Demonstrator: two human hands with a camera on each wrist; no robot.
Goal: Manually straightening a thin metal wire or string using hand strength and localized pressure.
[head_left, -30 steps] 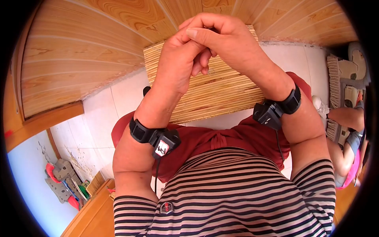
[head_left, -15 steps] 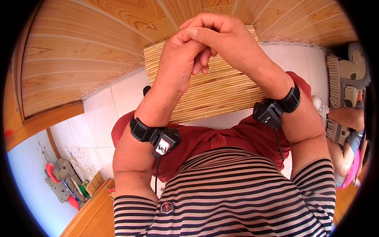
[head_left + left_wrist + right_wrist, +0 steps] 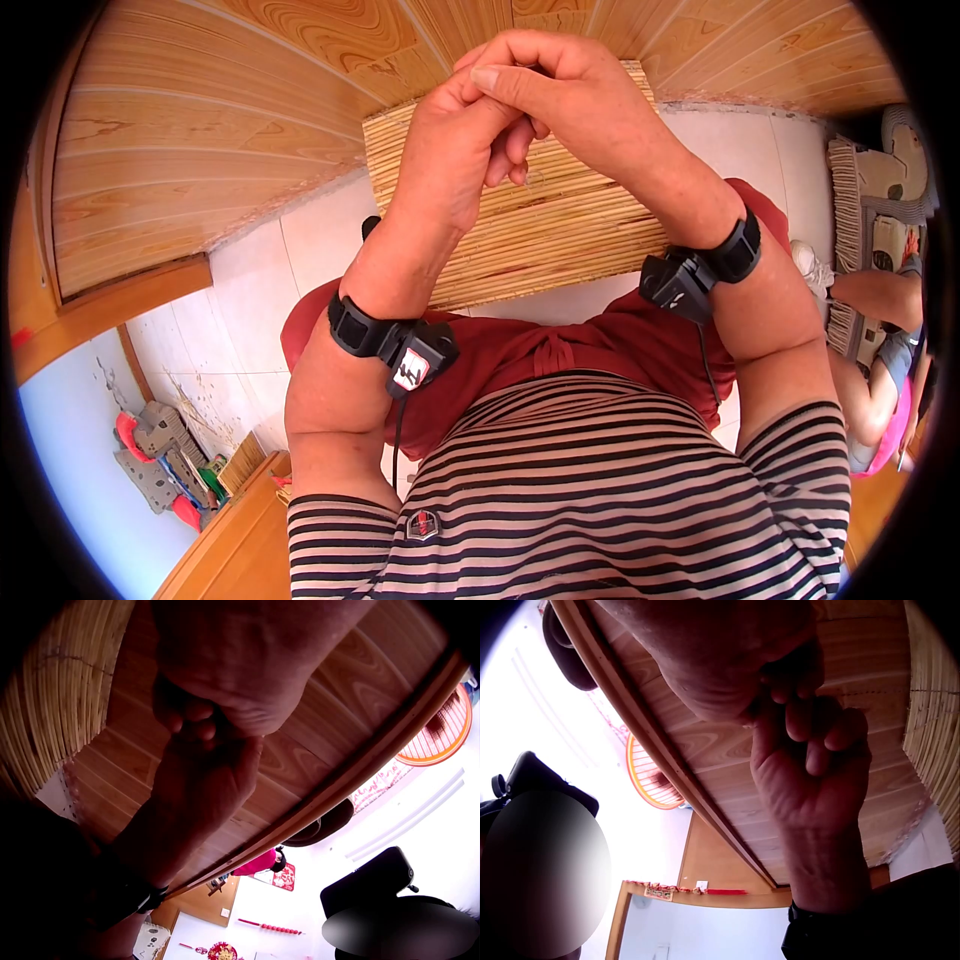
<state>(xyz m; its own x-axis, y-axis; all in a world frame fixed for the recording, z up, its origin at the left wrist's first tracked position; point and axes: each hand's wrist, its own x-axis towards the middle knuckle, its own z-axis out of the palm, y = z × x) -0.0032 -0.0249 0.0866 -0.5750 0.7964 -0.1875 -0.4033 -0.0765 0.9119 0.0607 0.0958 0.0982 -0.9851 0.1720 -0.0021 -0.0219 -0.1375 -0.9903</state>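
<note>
My left hand (image 3: 440,150) and my right hand (image 3: 590,105) meet fingertip to fingertip above a slatted mat (image 3: 560,230). The right thumb lies across the left thumb and forefinger, and the right forefinger arches over behind them. Several left fingers curl inward below the join. Seen from beneath in the right wrist view, the left hand (image 3: 810,780) has bent fingers touching the right hand (image 3: 712,667). In the left wrist view the right hand (image 3: 202,780) meets the near left hand (image 3: 232,667). I cannot tell whether anything small sits between the fingertips, which cover that spot.
Wood-grain panelling (image 3: 200,150) rises beyond the mat, above a pale tiled floor (image 3: 250,300). At the right, another person's leg (image 3: 880,300) shows near grey cushions (image 3: 890,170). A wooden ledge (image 3: 225,530) with several items behind it stands at lower left.
</note>
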